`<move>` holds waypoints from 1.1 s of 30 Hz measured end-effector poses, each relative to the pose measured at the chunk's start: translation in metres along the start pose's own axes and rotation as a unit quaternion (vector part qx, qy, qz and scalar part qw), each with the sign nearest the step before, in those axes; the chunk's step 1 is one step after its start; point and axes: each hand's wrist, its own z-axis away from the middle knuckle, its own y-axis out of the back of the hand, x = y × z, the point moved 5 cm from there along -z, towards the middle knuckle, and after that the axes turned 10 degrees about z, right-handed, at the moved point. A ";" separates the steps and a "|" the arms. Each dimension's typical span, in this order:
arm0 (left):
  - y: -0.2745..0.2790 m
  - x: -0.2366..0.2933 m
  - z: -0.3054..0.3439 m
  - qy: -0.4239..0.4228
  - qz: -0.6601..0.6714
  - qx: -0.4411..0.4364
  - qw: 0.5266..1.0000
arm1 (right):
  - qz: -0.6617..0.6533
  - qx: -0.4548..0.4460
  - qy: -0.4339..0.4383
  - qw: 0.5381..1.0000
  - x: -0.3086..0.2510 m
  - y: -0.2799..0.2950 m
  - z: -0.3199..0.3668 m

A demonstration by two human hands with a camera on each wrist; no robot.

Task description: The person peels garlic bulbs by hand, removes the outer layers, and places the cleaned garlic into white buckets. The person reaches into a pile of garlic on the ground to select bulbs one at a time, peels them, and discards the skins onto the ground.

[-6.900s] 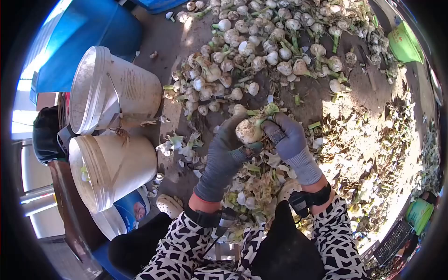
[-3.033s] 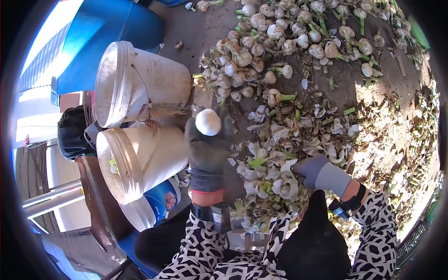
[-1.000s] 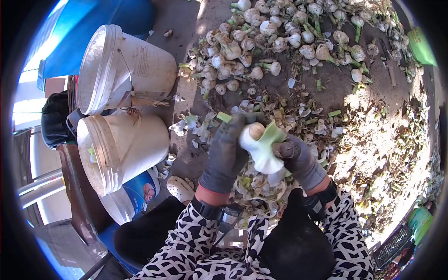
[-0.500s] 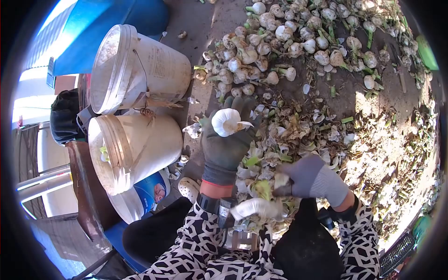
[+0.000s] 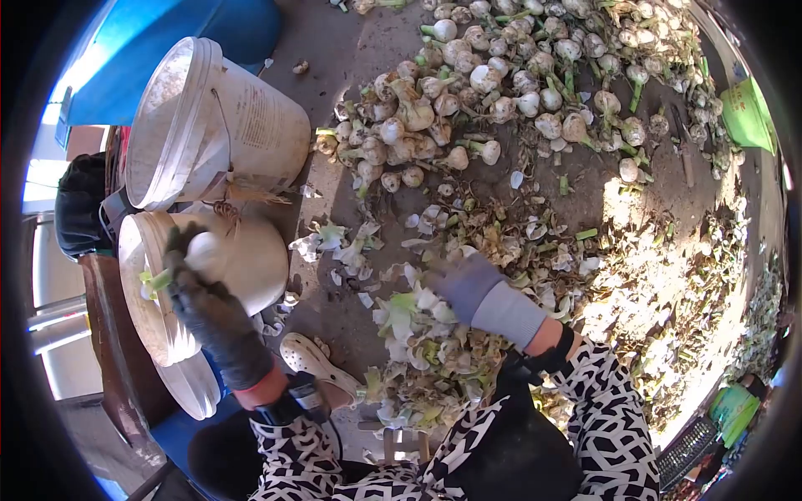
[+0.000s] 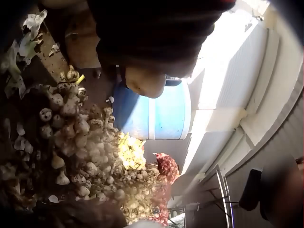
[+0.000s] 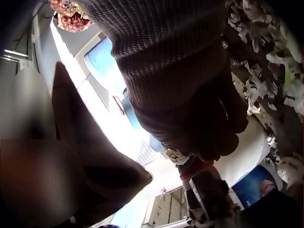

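Observation:
My gloved left hand (image 5: 219, 313) holds a white garlic bulb (image 5: 203, 250). In the head view, hand and bulb overlap the nearer white bucket (image 5: 259, 267), with the fingers close to its rim. A green-stemmed piece (image 5: 150, 288) shows at that bucket's mouth. My gloved right hand (image 5: 468, 288) is over the heap of peelings (image 5: 426, 351) in front of me, its fingertips blurred. The right wrist view shows the fingers (image 7: 223, 142) of that hand loosely bent and dark in shadow, with nothing visible between them. Farther off lies a big pile of unpeeled garlic (image 5: 510, 79) with stems.
A second white bucket (image 5: 242, 125) with a wire handle stands beyond the nearer one. Behind it is a blue barrel (image 5: 180, 58). A shoe (image 5: 305, 355) is at lower left. Sunlit leaf scraps (image 5: 668, 309) cover the ground to the right.
Both hands worked on a bulb; the right pulled off a leafy skin, which dropped. The left hand has since carried the peeled bulb left to the bucket. The right has moved over the peelings.

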 end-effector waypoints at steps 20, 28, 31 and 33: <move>-0.196 -0.071 0.149 -0.072 -0.172 -0.310 0.933 | -0.870 0.282 -0.176 0.365 0.064 -0.002 0.008; -0.186 -0.060 0.149 0.050 -0.061 -0.339 0.938 | -0.501 0.279 -0.217 0.790 0.062 0.074 0.032; -0.177 -0.073 0.150 0.292 0.120 -0.365 0.876 | -0.491 0.263 -0.185 0.810 0.065 0.074 0.035; -0.182 -0.064 0.153 0.432 0.236 -0.360 0.792 | -0.496 0.265 -0.156 0.812 0.066 0.075 0.036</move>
